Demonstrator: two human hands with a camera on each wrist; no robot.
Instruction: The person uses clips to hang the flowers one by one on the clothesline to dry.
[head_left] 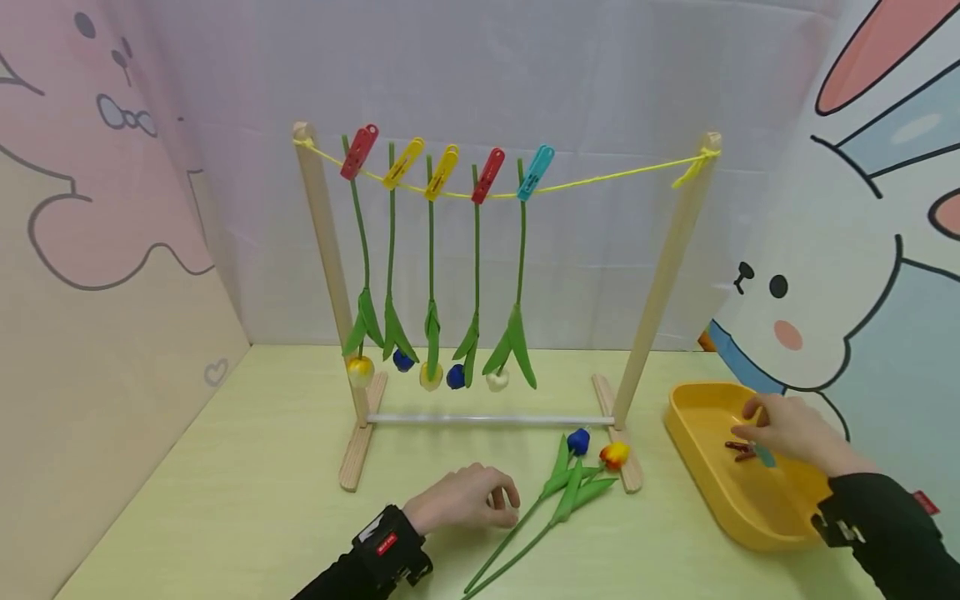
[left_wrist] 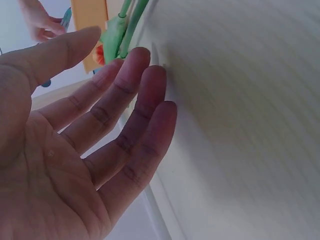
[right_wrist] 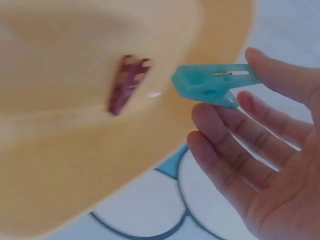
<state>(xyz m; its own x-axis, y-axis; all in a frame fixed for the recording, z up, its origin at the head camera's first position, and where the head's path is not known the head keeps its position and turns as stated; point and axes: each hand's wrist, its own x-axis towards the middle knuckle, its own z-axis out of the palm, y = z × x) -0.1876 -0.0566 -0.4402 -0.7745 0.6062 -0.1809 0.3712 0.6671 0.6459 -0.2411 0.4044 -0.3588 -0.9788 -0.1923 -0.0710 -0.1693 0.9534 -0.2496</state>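
Observation:
My right hand (head_left: 795, 429) is over the yellow tray (head_left: 738, 521), pinching a teal clothespin (right_wrist: 215, 82) between thumb and fingers. Below it a dark red clothespin (right_wrist: 127, 85) lies in the tray. My left hand (head_left: 468, 497) hovers low over the table with fingers loosely bent and nothing in them, as the left wrist view (left_wrist: 100, 135) shows. Just right of it lie two artificial tulips, a blue one (head_left: 578, 442) and a red-yellow one (head_left: 614, 455), their stems crossing toward the front.
A wooden frame (head_left: 660, 283) holds a yellow string (head_left: 622, 174). Several tulips hang head down from it by red, yellow and blue clothespins (head_left: 536, 172), bunched toward the left. The frame's right foot (head_left: 617, 433) stands beside the tulip heads. Printed curtains and panels close off the back and sides.

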